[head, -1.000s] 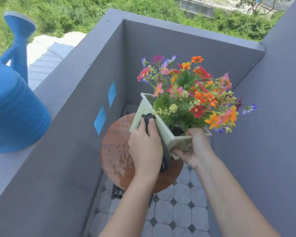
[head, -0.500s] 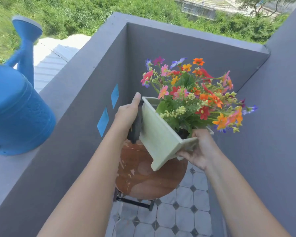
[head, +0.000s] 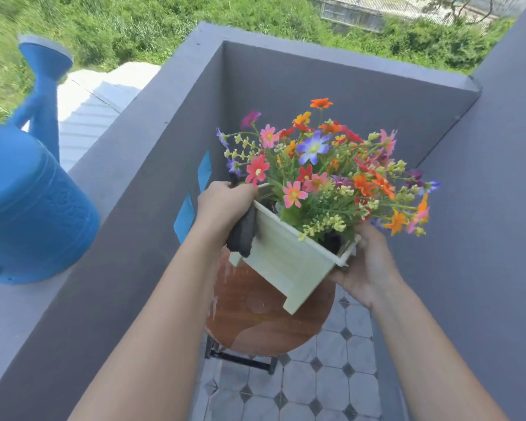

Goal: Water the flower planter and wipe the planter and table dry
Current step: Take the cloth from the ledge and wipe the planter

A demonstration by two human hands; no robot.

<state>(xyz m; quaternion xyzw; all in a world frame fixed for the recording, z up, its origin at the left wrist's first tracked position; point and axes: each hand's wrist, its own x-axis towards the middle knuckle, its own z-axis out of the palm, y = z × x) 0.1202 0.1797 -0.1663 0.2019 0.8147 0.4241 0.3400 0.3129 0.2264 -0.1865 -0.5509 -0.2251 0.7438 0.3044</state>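
While I hold the planter [head: 286, 262] up off the bench [head: 255, 317], surroundings noted relative to the planter. Bench directly below, round, brown wood, wet patches showing. Blue watering can [head: 28, 208] well to the left, on the grey wall ledge [head: 119, 165]. Tiled floor [head: 316, 390] further below. My left forearm hides the bench's left edge.

Long axis runs from far-left to near-right. Planter is tipped: one long side and a foot face me, and the mouth points up and away to the right.

Pale green rectangular box with a panelled side, filled with mixed flowers [head: 325, 177].

Hands apart, one at each end. Left hand [head: 225, 205] grips a dark cloth [head: 243, 235] against the far-left end; right hand [head: 368, 265] clasps the near-right end from beneath.
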